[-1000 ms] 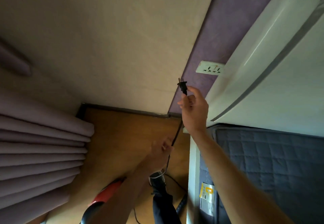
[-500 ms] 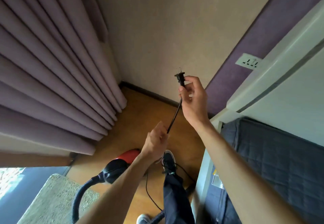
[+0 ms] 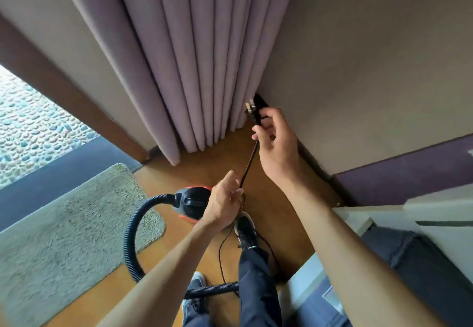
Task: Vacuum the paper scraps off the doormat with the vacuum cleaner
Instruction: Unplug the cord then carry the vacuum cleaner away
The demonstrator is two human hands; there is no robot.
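My right hand [image 3: 277, 145] pinches the black plug [image 3: 252, 113] of the vacuum's power cord [image 3: 247, 166], prongs pointing up. Lower down, my left hand [image 3: 225, 202] grips the same cord, which runs taut between both hands. The red and black vacuum cleaner [image 3: 192, 205] sits on the wooden floor just beyond my left hand, its ribbed black hose [image 3: 131, 237] looping toward me. A shaggy beige doormat [image 3: 69, 229] lies at the left; I make out no paper scraps on it.
Mauve curtains [image 3: 194, 57] hang ahead against a beige wall [image 3: 371, 57]. A bed with a dark quilt [image 3: 422, 262] and white frame stands at the right. Pebbled ground [image 3: 28, 127] shows outside past the doorway. My legs and shoes [image 3: 245, 229] stand on the floor.
The view has swung left: the wall socket has left the frame, while the curtains, doormat and vacuum have come into view. Both hands keep their hold on the cord.
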